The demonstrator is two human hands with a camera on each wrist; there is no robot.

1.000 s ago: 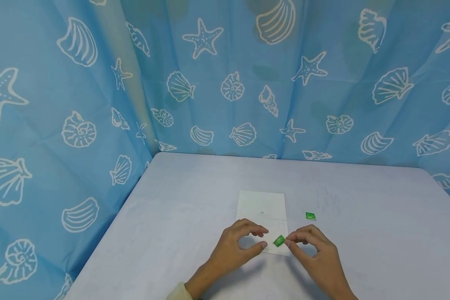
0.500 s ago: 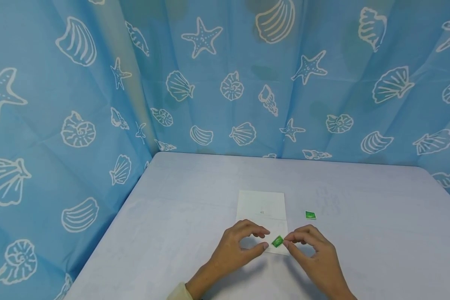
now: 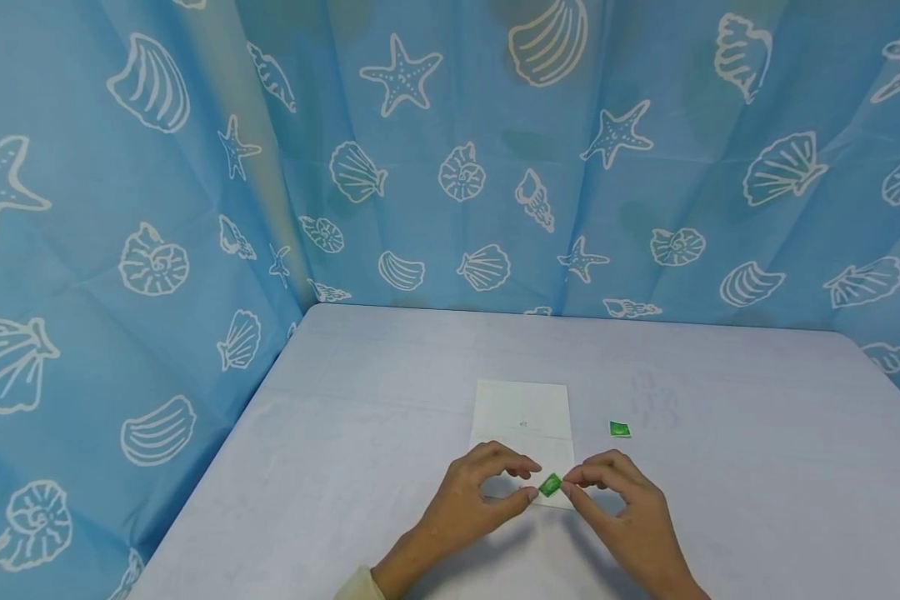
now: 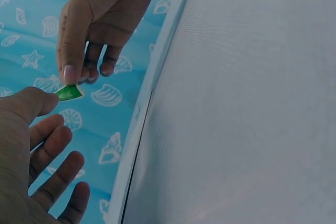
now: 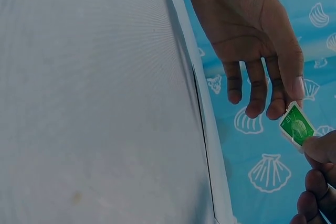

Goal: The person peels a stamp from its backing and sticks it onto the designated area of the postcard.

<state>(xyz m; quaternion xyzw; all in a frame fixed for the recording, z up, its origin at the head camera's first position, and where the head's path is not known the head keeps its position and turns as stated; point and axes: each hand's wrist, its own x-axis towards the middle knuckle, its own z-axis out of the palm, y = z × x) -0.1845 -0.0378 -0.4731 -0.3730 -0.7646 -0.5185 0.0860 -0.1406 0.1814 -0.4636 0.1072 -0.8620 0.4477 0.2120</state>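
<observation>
A small green postage stamp (image 3: pixel 550 485) with white perforated edges is between my two hands, above the lower part of a white paper sheet (image 3: pixel 521 404). My right hand (image 3: pixel 630 521) pinches one corner of it between thumb and forefinger. My left hand (image 3: pixel 476 496) faces it from the other side, fingers loosely bent and apart from the thumb. In the right wrist view the left thumb's tip comes right at the upper corner of the stamp (image 5: pixel 297 125). The stamp's printed face shows there with a pale oval design.
A second green stamp (image 3: pixel 620 429) lies on the white-covered table (image 3: pixel 375 392), right of the paper. The paper has a crease across it and a small faint mark. A blue curtain (image 3: pixel 420 192) with shell and starfish prints stands behind and at the left.
My right hand has moved slightly left with the stamp, bringing it close to the left thumb. The left hand has barely shifted. The other stamp lies where it was.
</observation>
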